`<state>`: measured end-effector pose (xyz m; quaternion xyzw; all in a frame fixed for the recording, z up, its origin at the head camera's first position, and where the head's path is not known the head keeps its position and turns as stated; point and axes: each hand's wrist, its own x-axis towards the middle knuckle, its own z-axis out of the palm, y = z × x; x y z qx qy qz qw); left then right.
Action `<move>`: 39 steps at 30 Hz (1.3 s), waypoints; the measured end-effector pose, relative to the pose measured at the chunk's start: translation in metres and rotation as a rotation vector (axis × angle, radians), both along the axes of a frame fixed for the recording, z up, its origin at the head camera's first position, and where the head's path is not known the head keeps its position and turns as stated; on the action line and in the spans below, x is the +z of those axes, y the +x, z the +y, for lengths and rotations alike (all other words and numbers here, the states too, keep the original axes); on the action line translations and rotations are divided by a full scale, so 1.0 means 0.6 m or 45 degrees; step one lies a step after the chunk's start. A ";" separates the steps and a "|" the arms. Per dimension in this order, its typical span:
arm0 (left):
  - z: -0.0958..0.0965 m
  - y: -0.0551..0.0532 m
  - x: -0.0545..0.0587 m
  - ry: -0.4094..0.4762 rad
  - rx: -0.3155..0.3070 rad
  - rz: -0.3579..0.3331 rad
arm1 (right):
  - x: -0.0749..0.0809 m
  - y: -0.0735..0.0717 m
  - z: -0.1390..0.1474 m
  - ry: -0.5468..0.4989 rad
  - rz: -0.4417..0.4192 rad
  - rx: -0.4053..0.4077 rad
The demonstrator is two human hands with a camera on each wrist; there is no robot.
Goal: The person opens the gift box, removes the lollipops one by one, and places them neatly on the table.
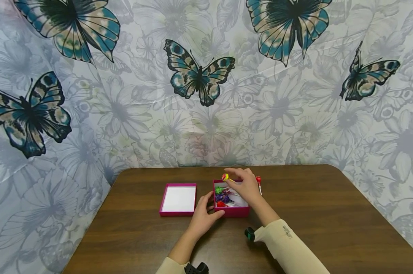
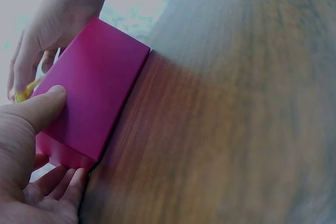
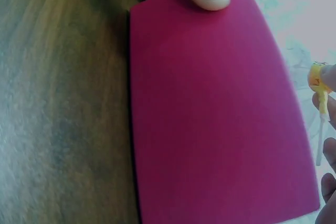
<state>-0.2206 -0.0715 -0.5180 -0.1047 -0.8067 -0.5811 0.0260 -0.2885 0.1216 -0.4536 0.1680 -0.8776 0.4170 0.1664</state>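
My right hand (image 1: 246, 187) pinches a yellow-wrapped lollipop (image 1: 225, 177) above the back of an open pink box (image 1: 232, 212). In the right wrist view the lollipop (image 3: 316, 77) shows its white stick pointing down. My left hand (image 1: 202, 217) holds the box's near left corner, its thumb on the front wall and its fingers round the left side. Inside lie wrapped sweets (image 1: 223, 198) in green, purple and red; my right hand hides part of the box.
A shallow pink lid (image 1: 178, 198) with a white inside lies left of the box on the brown wooden table (image 1: 131, 228). Just right of the box is a red lollipop (image 1: 258, 179), partly behind my right hand. A butterfly-print cloth (image 1: 206, 133) hangs behind the table.
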 end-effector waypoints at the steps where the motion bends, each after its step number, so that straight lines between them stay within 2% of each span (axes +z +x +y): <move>1: 0.000 0.000 0.000 -0.001 0.002 -0.001 | 0.002 0.001 0.002 0.001 0.011 0.000; 8: 0.002 0.000 0.000 -0.004 0.011 -0.012 | 0.013 0.009 0.021 -0.063 0.010 -0.064; 13: 0.002 0.001 0.002 0.003 0.014 -0.015 | 0.017 0.009 0.043 -0.102 0.014 -0.171; 19: 0.002 0.003 0.003 0.008 0.011 0.001 | 0.021 0.005 0.078 -0.177 -0.023 -0.314; 23: 0.003 0.003 0.004 0.012 0.007 -0.003 | 0.020 0.000 0.102 -0.182 -0.049 -0.383; 31: 0.003 0.005 0.008 0.021 0.003 -0.012 | -0.008 -0.007 0.145 -0.296 -0.148 -0.513; 39: 0.003 0.005 0.007 0.016 0.009 -0.020 | -0.030 -0.016 0.177 -0.249 -0.201 -0.583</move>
